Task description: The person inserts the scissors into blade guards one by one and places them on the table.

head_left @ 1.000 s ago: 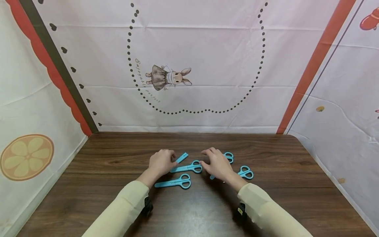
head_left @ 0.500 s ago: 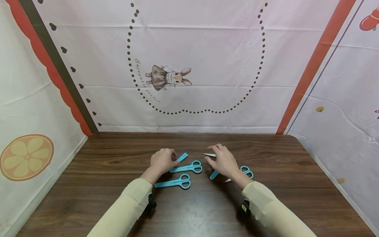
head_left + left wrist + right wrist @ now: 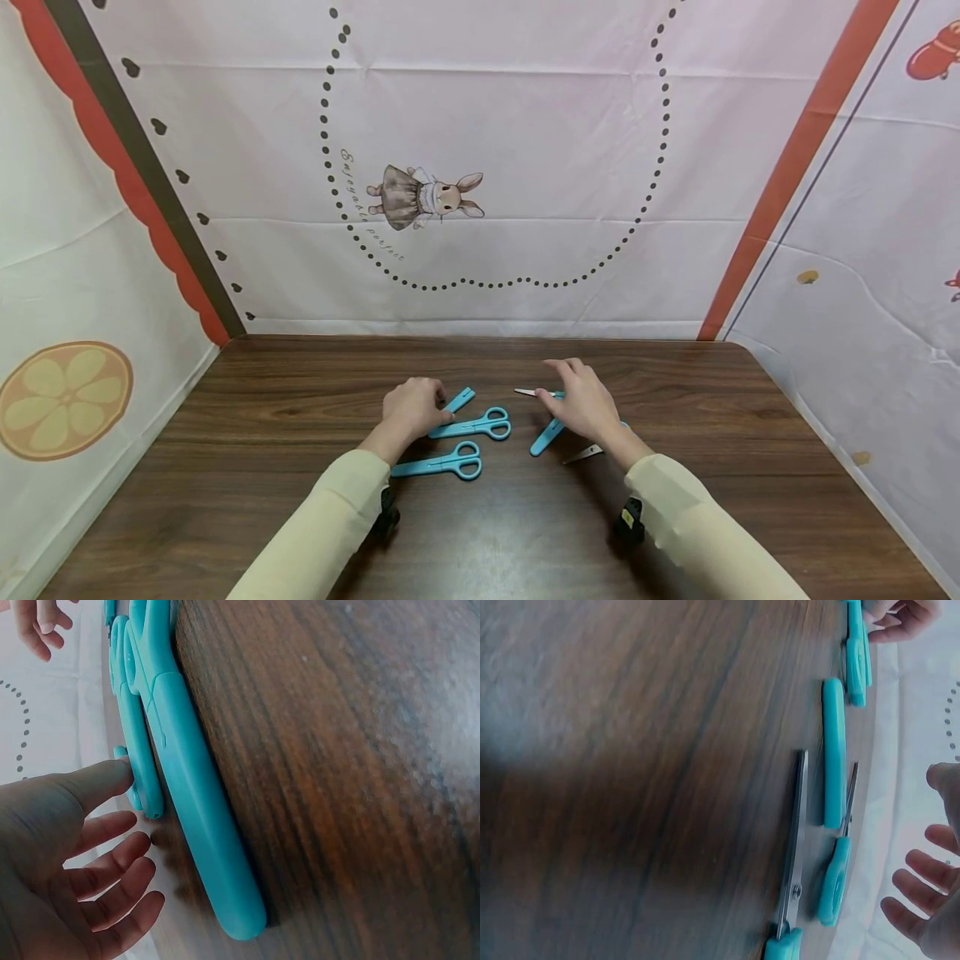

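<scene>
My left hand [image 3: 410, 408] hovers over a loose blue blade cover [image 3: 463, 399], fingers loosely bent; in the left wrist view the thumb [image 3: 105, 782] overlaps the blue pieces, and contact is unclear. Beside it lie two blue scissors with covered blades, the farther pair [image 3: 472, 427] and the nearer pair [image 3: 441, 463]. My right hand [image 3: 587, 404] is spread and holds nothing. Near it lie another loose blade cover [image 3: 547, 437] and two scissors with bare blades: the farther scissors [image 3: 835, 881] and the nearer scissors [image 3: 793, 881]. In the head view, the hand and wrist partly hide both.
A dark wood-grain table [image 3: 300, 517] carries everything. Behind it hangs a pale printed cloth [image 3: 495, 125], with more cloth along both sides. The table's far edge lies just beyond the hands.
My right hand has drawn to the right and slightly away, uncovering the far scissors' blades and more of the loose cover. The left hand has barely shifted. The scissors and covers stay put.
</scene>
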